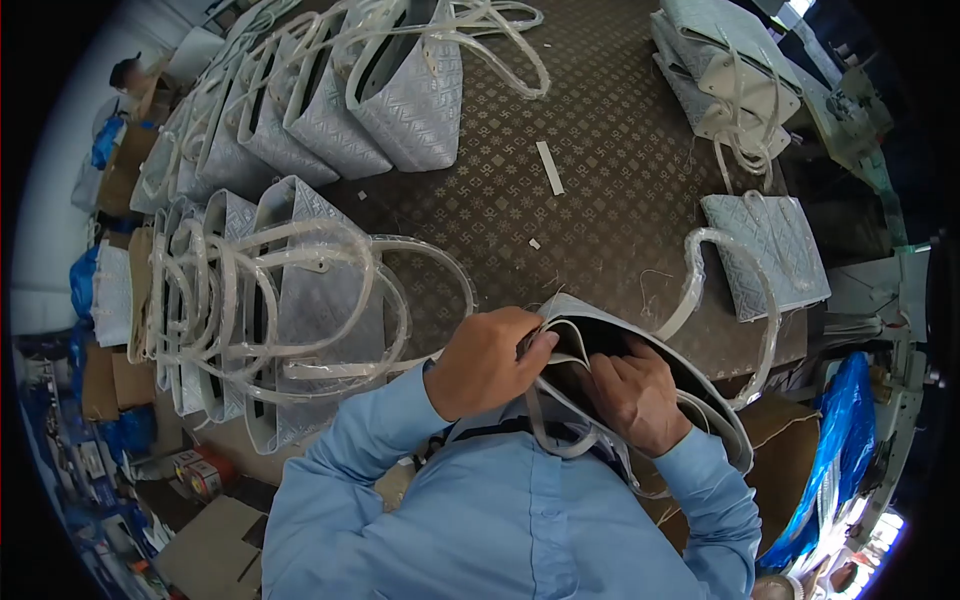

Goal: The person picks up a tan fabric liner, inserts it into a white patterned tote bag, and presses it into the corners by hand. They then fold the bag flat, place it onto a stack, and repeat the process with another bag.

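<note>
Presently the left hand is clamped on the near rim of a silver-grey embossed tote bag, fingers curled tight together over the edge and thumb beneath. The right hand reaches into the bag's dark opening; its fingers are bent inward and close together, tips hidden, so a grip cannot be confirmed. The bag sits at lower centre of the frame, against the person's chest, at the edge of the patterned table. Its film-wrapped handle arches up to the right. Matching bags stand in rows at the left.
</note>
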`<state>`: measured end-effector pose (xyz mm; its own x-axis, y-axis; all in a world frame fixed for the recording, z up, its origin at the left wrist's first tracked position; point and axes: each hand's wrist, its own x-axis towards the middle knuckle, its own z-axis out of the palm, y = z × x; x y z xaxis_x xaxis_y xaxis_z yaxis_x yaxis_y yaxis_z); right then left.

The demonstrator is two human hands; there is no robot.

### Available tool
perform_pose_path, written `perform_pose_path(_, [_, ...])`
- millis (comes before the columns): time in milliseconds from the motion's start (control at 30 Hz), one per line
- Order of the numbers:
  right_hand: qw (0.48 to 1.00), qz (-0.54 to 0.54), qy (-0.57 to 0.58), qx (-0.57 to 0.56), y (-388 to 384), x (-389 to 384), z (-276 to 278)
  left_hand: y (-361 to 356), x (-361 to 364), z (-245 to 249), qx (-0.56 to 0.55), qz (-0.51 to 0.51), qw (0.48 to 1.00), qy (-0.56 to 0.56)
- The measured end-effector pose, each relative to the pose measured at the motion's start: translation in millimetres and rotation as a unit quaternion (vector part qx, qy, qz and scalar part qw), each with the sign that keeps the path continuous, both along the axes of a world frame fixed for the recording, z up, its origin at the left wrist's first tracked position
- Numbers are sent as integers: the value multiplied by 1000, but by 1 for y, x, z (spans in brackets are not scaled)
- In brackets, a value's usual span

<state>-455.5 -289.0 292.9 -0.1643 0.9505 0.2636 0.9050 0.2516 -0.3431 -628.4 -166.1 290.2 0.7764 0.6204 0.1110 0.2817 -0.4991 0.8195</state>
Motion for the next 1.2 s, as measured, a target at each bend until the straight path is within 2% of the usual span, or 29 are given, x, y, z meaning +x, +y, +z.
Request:
perform_pose_path(133, [999, 15, 12, 26, 0, -6, -6, -10, 4, -3, 7, 31, 999, 14])
perform_pose_path(200, [999, 14, 21, 26, -1, -7, -9, -15, 4, -9, 82, 53, 995, 12])
perform_pose_path(300, [1000, 1, 30, 3, 4, -6, -9, -18, 6, -3, 114, 51, 991, 37])
perform_pose_path(400, [998, 45, 29, -22, 6, -7, -8, -12, 7, 1, 132, 40, 989, 58])
perform_pose_path(500, [999, 44, 26, 4, 9, -11, -13, -7, 4, -3, 137, 2, 988, 67])
perform_pose_path(733, [998, 39, 28, -40, 11, -8, -11, 2, 6, 5, 112, 17, 992, 47])
perform_pose_path(800, [998, 28, 45, -41, 10, -10, -10, 16, -5, 19, 59, -64, 990, 115])
perform_pose_path(833, [998, 30, 47, -40, 10, -11, -11, 16, -8, 18, 60, -62, 989, 117])
perform_pose_path(900, [999, 19, 42, -5, 12, -15, -15, 18, -14, 14, 139, -118, 972, 148])
perform_pose_path(1000, [999, 22, 45, -15, 14, -15, -14, 7, -11, 20, 101, -80, 971, 202])
perform_pose_path(1100, [998, 20, 49, -19, 13, -14, -14, 5, -9, 29, 82, -86, 966, 229])
perform_pose_path(1133, [998, 21, 49, -19, 15, -13, -13, 8, -10, 24, 82, -84, 967, 228])
perform_pose_path(1200, [999, 29, 45, -5, 17, -12, -13, 14, -13, 10, 107, -133, 978, 117])
